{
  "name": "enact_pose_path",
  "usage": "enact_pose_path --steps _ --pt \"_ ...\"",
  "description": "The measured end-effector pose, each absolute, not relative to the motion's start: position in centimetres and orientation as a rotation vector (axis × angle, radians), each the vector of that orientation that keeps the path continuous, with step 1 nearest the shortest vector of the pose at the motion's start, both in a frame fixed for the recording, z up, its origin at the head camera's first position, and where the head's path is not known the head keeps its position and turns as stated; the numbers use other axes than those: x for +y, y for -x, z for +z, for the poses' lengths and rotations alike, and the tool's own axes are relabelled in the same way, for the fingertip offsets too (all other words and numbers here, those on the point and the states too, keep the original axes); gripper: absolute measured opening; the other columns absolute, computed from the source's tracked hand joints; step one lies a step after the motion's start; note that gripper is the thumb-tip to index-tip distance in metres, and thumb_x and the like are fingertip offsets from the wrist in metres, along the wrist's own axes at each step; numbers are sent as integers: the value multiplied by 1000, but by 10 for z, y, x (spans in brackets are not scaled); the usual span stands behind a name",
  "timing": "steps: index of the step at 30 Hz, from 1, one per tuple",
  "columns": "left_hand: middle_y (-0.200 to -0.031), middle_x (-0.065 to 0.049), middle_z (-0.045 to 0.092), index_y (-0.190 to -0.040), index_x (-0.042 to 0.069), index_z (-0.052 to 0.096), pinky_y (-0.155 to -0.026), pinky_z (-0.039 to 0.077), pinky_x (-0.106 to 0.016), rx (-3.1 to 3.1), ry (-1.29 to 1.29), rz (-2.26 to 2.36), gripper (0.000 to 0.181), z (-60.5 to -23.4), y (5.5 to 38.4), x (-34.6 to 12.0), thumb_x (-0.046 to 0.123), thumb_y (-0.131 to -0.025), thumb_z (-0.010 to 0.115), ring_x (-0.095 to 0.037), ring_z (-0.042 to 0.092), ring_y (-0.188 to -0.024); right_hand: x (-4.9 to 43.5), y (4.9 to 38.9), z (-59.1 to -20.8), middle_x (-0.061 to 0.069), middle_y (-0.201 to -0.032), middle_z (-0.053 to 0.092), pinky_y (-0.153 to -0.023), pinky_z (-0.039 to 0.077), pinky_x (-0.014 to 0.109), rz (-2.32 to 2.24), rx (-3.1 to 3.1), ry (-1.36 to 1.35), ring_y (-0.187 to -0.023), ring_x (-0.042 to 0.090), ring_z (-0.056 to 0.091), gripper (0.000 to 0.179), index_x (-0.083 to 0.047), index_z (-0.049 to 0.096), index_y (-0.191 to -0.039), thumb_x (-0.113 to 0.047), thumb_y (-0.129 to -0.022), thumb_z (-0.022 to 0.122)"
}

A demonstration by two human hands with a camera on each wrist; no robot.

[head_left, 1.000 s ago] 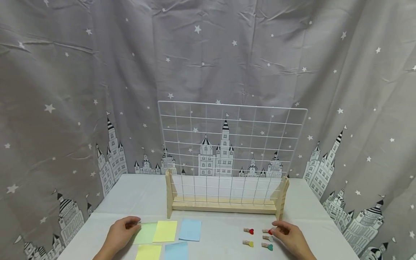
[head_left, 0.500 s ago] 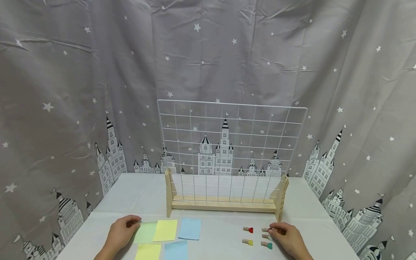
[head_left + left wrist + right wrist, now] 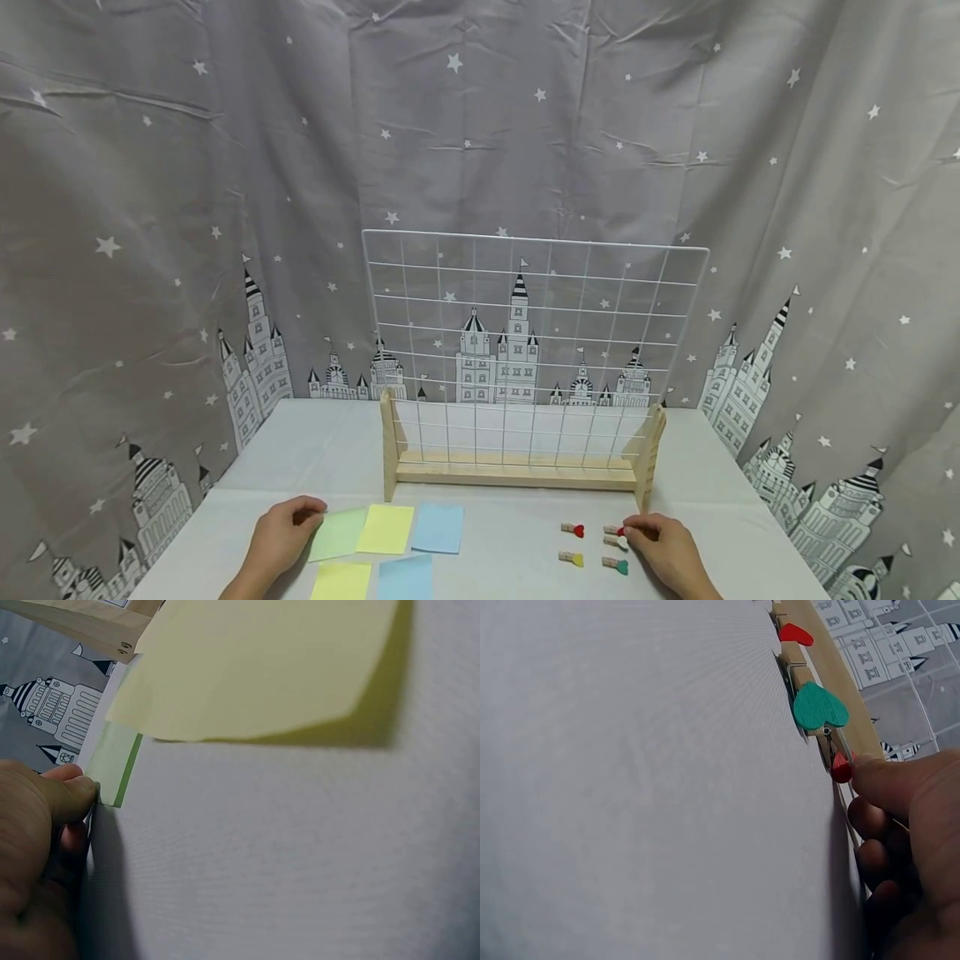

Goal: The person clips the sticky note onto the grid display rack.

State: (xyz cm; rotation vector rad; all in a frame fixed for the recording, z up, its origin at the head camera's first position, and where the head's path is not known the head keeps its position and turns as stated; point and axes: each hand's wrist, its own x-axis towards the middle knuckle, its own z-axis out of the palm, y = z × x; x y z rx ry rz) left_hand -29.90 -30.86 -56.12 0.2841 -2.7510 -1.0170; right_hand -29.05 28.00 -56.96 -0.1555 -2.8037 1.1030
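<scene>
Table (image 3: 315,442) with wire rack (image 3: 517,481), nothing yet attached; work seems barely begun. In front, left hand (image 3: 276,540) pinches green note (image 3: 336,535), four other notes (image 3: 385,530) untouched; right hand (image 3: 669,548) meets red peg (image 3: 611,530) and white peg (image 3: 615,542), its hold unclear; three other pegs (image 3: 572,559) lie untouched.

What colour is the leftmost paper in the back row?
The leftmost paper is light green, seen best in the head view.
</scene>
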Motion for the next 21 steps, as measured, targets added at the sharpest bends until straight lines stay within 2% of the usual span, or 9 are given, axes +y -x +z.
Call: enact_pose_path --steps 9,21 --pt "-91 -3 73 -98 6 75 -80 54 -47 -2750 -281 -1015 8 -562 298 -309 5 -91 71 -20 65 -86 278 290 -568 -3 -90 74 -73 49 33 1085 -2808 163 -80 12 58 8 -13 79 -97 -15 -90 76" --pt "-92 -5 73 -95 7 74 -82 53 -49 -2747 -263 -1005 5 -560 296 -308 5 -92 70 -22 65 -87 277 290 -566 -4 -86 71 -71 47 31 1151 -2801 184 -78 14 55 6 -12 78 -96 -15 -92 75"
